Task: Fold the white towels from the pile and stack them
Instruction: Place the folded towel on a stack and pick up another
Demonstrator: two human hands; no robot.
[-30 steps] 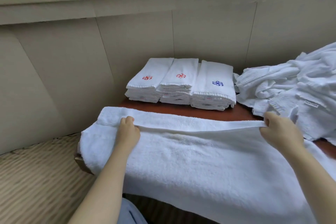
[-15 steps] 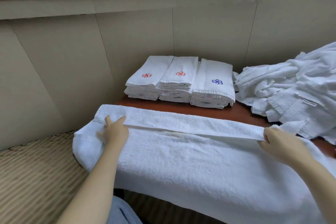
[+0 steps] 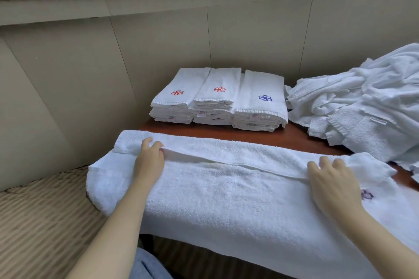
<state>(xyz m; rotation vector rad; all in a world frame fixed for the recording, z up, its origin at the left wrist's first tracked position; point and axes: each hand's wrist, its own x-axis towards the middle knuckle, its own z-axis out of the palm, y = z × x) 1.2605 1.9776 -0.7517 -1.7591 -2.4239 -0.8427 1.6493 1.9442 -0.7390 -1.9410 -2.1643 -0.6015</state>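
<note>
**Towel at the first lengthwise fold, seen from beside the person.** The counter point(image 3: 299, 138), dark red-brown wood set against a panelled wall below a window, carries everything.

- **Spread towel.** The spread towel point(image 3: 226, 201) lies along the counter's near edge from left to right. Its near side hangs over the front and its left end droops past the corner. The far long edge lies turned toward the person as a narrow folded strip point(image 3: 226, 150).
- **Handling.** Judging by the thick looped surface and the soft sag, the cloth is light and limp, neither slippery nor fragile. It will keep no shape of its own. It is best taken at the two ends of a long edge, or at the corners, with the hands well apart so the edge stays taut.
- **Unfolded pile.** The unfolded pile point(image 3: 362, 102) lies rumpled at the right rear, just beside the nearest finished stack.
- **Folded towels.** Three stacks of folded towels point(image 3: 217, 99) stand side by side at the back. Their emblems face up, two red and one blue.
- **Hands.** The left hand point(image 3: 148, 163) rests palm down near the towel's left end, fingers loosely extended with the tips on the turned strip. The right hand point(image 3: 333, 186) lies flat near the right end, fingers spread over the strip's edge. Neither grips the cloth; both press on it.
- **Emblem.** A small purple emblem point(image 3: 366, 195) shows on the towel just beside the right hand.
</note>
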